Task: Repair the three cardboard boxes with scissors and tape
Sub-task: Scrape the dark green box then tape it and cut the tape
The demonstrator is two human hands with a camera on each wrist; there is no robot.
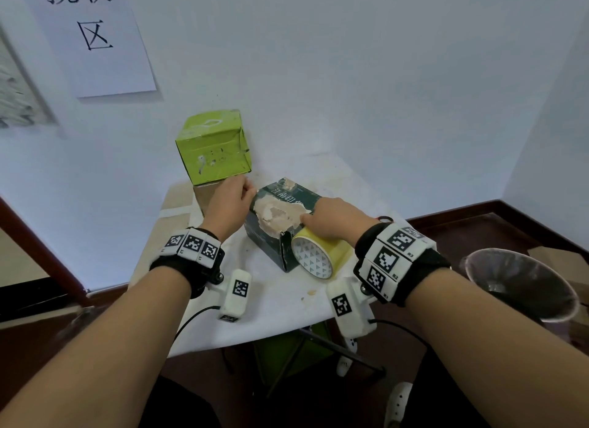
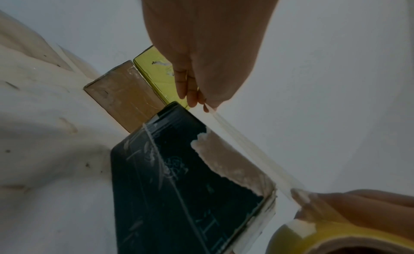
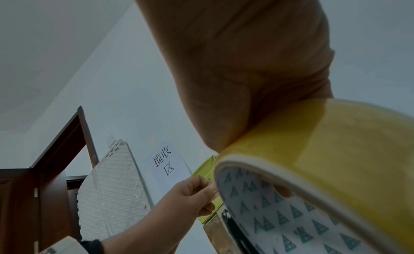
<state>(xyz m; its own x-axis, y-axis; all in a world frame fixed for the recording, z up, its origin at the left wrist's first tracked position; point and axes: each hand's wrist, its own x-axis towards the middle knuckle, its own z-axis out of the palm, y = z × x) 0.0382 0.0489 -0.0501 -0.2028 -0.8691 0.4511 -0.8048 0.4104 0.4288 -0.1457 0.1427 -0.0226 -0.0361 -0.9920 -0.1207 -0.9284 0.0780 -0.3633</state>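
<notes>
Still early: left hand [image 1: 230, 201] pinches the tape end, right hand [image 1: 338, 217] grips the tape roll [image 1: 318, 255] over the torn dark box [image 1: 271, 233], green box [image 1: 213, 147] and brown box [image 2: 123, 96] wait at the desk's far edge.

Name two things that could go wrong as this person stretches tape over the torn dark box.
The strip hangs free between the left hand and the roll in the right hand; it may twist or stick to itself. The dark box has a ragged torn top, so tape may bond poorly there.

Brown box [image 1: 204, 195] mostly hidden behind left hand [image 1: 228, 204]; scissors [image 1: 384, 219] barely showing.
</notes>
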